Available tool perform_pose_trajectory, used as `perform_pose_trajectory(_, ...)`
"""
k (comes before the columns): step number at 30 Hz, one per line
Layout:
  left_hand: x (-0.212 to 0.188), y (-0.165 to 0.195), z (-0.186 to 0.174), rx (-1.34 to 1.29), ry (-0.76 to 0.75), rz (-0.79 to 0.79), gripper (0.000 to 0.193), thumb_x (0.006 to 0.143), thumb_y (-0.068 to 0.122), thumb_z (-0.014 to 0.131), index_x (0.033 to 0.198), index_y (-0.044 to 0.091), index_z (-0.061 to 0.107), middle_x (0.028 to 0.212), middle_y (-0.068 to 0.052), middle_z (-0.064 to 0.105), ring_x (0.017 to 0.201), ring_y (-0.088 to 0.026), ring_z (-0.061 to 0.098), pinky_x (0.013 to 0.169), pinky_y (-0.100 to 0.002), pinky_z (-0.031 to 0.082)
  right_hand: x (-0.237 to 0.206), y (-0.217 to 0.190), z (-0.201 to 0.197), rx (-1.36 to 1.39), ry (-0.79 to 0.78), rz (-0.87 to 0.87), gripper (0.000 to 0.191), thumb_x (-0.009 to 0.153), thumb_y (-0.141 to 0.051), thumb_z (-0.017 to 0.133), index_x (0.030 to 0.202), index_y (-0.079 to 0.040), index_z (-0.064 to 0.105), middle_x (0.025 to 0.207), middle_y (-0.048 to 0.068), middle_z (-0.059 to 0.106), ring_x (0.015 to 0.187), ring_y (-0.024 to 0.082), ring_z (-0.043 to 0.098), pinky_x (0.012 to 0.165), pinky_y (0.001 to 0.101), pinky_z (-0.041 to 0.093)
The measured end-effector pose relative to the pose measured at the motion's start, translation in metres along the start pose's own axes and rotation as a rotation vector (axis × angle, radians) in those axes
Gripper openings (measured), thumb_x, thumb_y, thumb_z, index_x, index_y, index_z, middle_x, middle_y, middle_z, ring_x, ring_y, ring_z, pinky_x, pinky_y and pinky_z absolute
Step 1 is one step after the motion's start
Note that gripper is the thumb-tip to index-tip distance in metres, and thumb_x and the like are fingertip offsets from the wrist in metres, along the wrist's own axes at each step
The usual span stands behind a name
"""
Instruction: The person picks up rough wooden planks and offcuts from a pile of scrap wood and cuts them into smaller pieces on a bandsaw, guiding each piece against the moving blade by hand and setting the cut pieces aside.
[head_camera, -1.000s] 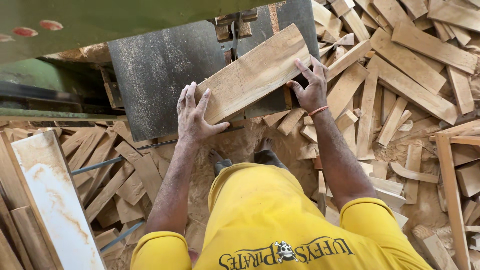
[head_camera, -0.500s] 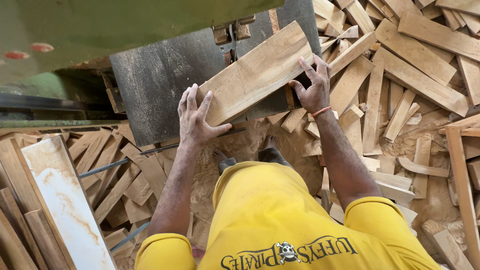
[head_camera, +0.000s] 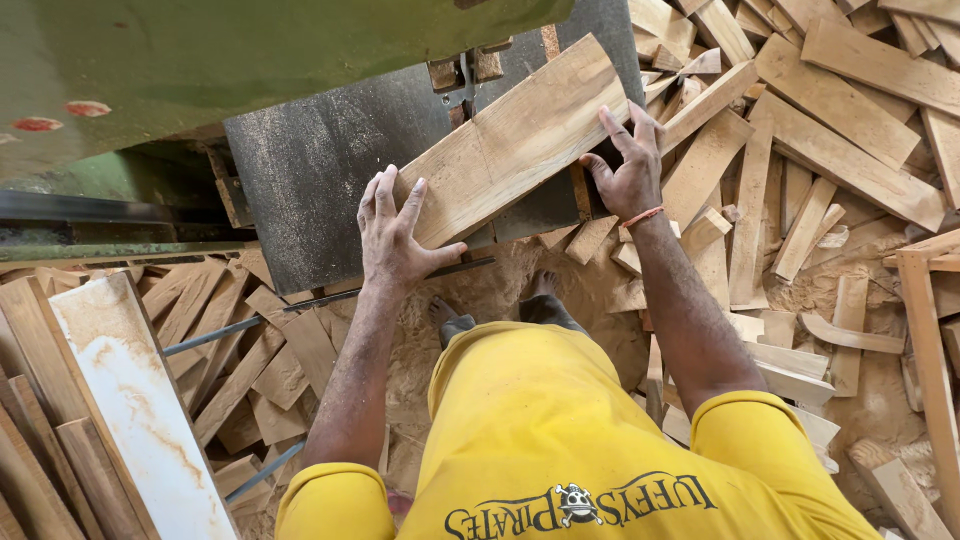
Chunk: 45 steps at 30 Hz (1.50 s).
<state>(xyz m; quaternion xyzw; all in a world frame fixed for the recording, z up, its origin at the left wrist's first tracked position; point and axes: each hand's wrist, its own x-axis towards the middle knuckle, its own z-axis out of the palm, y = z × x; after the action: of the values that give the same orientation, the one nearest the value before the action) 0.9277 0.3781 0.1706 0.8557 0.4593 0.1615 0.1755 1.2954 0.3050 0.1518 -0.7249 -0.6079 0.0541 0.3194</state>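
A pale wooden board (head_camera: 515, 140) lies slantwise on the dark metal worktop (head_camera: 320, 170) of a saw machine, its far end tilted up to the right and its middle meeting the small guide blocks (head_camera: 462, 70) at the back of the worktop. The left hand (head_camera: 395, 235) presses flat on the board's near end, fingers spread on top and the thumb hooked under the edge. The right hand (head_camera: 630, 170) steadies the board's right side, fingertips on its surface, an orange band (head_camera: 642, 216) around the wrist. Left of the board rises the machine's green housing (head_camera: 200, 60). Below the worktop, bare feet (head_camera: 500, 305) stand in sawdust. Right of the board the floor is heaped with offcut planks (head_camera: 830, 130), and to the lower left lie more scraps and a white-painted plank (head_camera: 140, 410)
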Motion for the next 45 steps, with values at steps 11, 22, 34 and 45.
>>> perform_pose_trajectory(11, 0.006, -0.007, 0.006, -0.004, 0.005, -0.026, 0.111, 0.050, 0.063, 0.097, 0.140, 0.008, 0.062, 0.158, -0.020, 0.030, 0.149, -0.037, 0.024, 0.124, -0.055, 0.025, 0.007, 0.004, 0.011, -0.014, -0.014, 0.028, 0.069, 0.096, -0.050, 0.081, 0.149, -0.009, 0.064, 0.153, 0.026, 0.047, 0.139, 0.043, 0.039, 0.120, 0.0535, 0.035)
perform_pose_trajectory(22, 0.013, -0.020, 0.011, 0.038, 0.014, -0.017, 0.113, 0.052, 0.068, 0.096, 0.145, 0.014, 0.060, 0.159, -0.021, 0.028, 0.150, -0.038, 0.023, 0.124, -0.056, 0.025, 0.016, 0.001, 0.019, 0.009, -0.022, 0.061, 0.067, 0.089, -0.031, 0.088, 0.148, -0.010, 0.063, 0.155, 0.024, 0.045, 0.138, 0.044, 0.040, 0.118, 0.0503, 0.037)
perform_pose_trajectory(34, 0.028, -0.022, 0.007, 0.073, 0.003, -0.039, 0.113, 0.050, 0.069, 0.095, 0.144, 0.018, 0.060, 0.159, -0.021, 0.030, 0.149, -0.038, 0.025, 0.124, -0.055, 0.026, 0.028, 0.000, 0.021, -0.037, -0.003, 0.058, 0.069, 0.087, -0.036, 0.088, 0.147, -0.011, 0.064, 0.152, 0.027, 0.046, 0.138, 0.044, 0.040, 0.119, 0.0517, 0.035)
perform_pose_trajectory(45, 0.042, -0.022, 0.000, 0.069, -0.002, -0.037, 0.113, 0.051, 0.067, 0.096, 0.144, 0.015, 0.060, 0.158, -0.022, 0.032, 0.149, -0.039, 0.026, 0.124, -0.056, 0.025, 0.041, 0.007, 0.029, -0.036, 0.018, 0.050, 0.069, 0.086, -0.037, 0.089, 0.146, -0.011, 0.065, 0.152, 0.026, 0.047, 0.138, 0.043, 0.040, 0.118, 0.0505, 0.036)
